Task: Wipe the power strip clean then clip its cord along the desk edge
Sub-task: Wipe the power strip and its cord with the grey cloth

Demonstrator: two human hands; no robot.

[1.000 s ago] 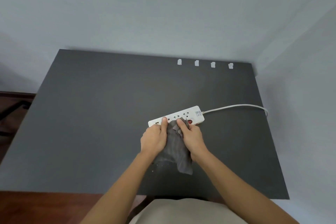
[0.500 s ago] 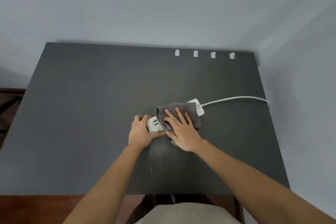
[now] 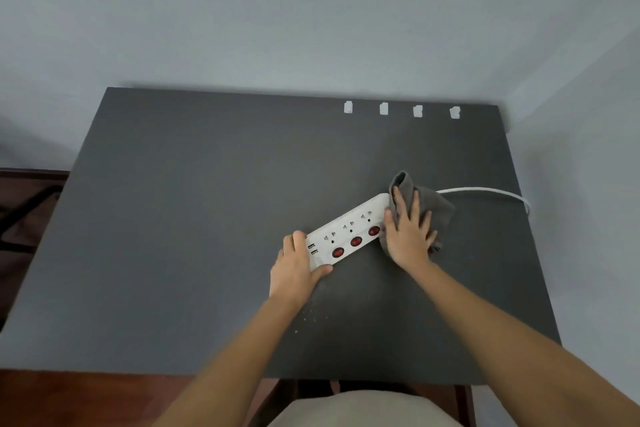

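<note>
A white power strip (image 3: 348,230) with three red switches lies slanted on the dark desk (image 3: 194,204). My left hand (image 3: 298,265) grips its near left end, by the USB ports. My right hand (image 3: 408,232) presses flat on a grey cloth (image 3: 434,208) that covers the strip's far right end. The white cord (image 3: 485,191) comes out from under the cloth and curves to the desk's right edge. Several white cable clips (image 3: 383,108) sit in a row along the far edge.
Small pale crumbs (image 3: 310,317) speckle the desk in front of the strip. Walls close the desk in at the back and right. A dark wooden floor (image 3: 20,218) shows at the left, and a chair seat (image 3: 356,409) lies below me.
My right hand has slid the cloth rightward along the strip, from its middle to its cord end, uncovering the sockets and red switches. My left hand stays on the left end.
</note>
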